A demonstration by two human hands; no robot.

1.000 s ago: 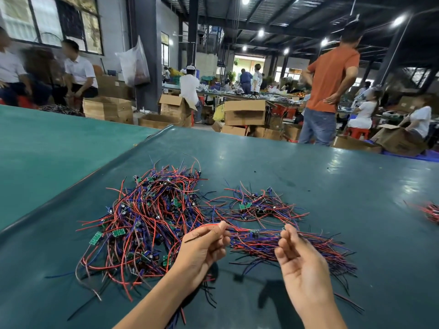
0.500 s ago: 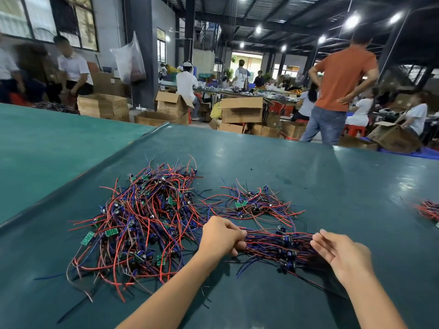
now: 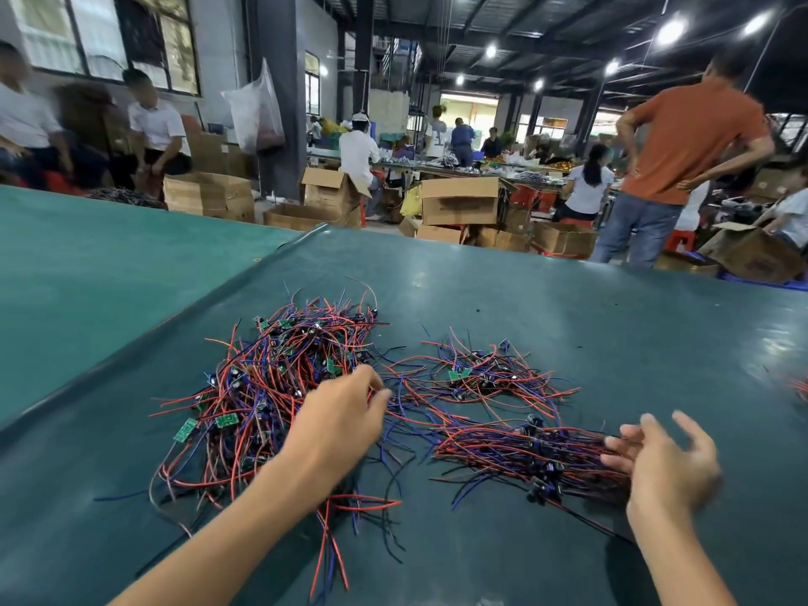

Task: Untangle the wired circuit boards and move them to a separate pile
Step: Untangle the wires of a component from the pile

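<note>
Boards (image 3: 226, 419), wired: tangled heap (image 3: 271, 387) on the table (image 3: 568, 299), left; straightened bundle (image 3: 524, 452) to its right, apart. Left hand (image 3: 345, 424) has its fingers curled into the heap's edge, grip unclear. Right hand (image 3: 664, 465) has its fingers spread, touching the bundle's end. Step: likely selecting one board. Next: tease it free without dragging its neighbours.

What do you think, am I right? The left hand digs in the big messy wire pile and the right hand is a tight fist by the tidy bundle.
Not quite. The right hand is no fist: the head view shows it spread open by the tidy bundle. The left hand does dig in the big messy wire pile.
</note>
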